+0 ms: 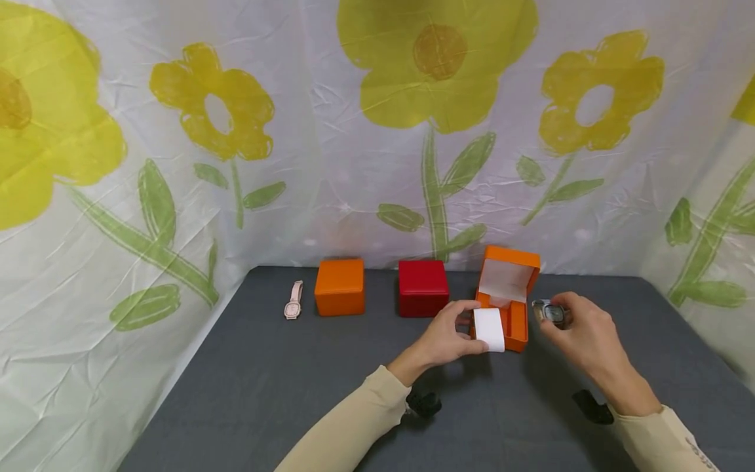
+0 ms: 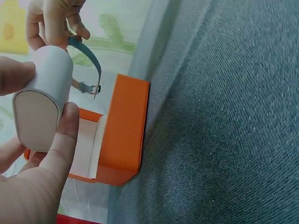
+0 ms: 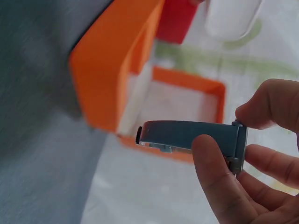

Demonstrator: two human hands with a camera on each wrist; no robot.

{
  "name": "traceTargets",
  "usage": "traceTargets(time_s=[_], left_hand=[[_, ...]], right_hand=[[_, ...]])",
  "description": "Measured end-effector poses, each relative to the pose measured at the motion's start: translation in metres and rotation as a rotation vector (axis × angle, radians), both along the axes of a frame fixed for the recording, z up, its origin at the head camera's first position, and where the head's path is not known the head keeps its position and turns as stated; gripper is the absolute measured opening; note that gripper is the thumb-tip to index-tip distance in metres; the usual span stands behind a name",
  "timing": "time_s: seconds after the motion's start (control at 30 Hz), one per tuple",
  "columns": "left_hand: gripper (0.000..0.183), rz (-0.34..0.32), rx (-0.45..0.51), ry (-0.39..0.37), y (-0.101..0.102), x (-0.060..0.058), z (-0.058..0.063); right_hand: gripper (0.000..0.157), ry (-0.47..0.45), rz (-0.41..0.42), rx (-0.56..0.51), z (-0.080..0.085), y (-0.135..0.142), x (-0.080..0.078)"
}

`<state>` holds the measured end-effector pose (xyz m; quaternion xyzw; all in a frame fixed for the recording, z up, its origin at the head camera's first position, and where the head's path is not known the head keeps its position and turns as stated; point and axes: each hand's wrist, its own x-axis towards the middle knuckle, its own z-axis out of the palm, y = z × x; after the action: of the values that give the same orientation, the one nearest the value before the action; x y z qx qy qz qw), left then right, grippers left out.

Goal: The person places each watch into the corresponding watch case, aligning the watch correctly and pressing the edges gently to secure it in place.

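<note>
My left hand [image 1: 445, 333] holds a white watch cushion [image 1: 489, 330] between thumb and fingers, in front of an open orange watch box [image 1: 518, 339]. The left wrist view shows the cushion [image 2: 55, 72] as a rounded roll with a flat end. To the right of the box, my right hand [image 1: 590, 334] pinches a wristwatch [image 1: 553, 313] by its case. In the right wrist view the watch [image 3: 189, 134] has a blue-grey strap, bent into a loop. The box's lid [image 1: 508, 255] stands raised, showing a pale lining.
A closed red box [image 1: 423, 290] stands left of the open one, and a closed orange box [image 1: 339, 288] farther left. Beyond that lies a pink watch [image 1: 293, 303] on the dark grey table [image 1: 253, 393]. A flowered curtain [image 1: 330, 164] hangs behind the table's far edge.
</note>
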<state>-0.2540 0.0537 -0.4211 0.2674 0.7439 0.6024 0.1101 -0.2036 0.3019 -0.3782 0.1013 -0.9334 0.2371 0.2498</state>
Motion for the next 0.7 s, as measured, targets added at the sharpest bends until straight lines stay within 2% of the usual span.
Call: traceTargets(time_s=[0.17, 0.27, 0.7], left_hand=[[0.064, 0.004, 0.026, -0.038, -0.005, 0.002, 0.003], [0.064, 0.008, 0.04, -0.043, -0.007, 0.003, 0.002], [0.065, -0.008, 0.102, -0.045, -0.011, 0.003, -0.003]], right_hand=[[0.029, 0.058, 0.063, -0.015, 0.005, -0.02, 0.003], [0.029, 0.058, 0.108, -0.033, 0.007, -0.031, 0.002], [0.03, -0.09, 0.22, -0.084, 0.009, -0.056, 0.0]])
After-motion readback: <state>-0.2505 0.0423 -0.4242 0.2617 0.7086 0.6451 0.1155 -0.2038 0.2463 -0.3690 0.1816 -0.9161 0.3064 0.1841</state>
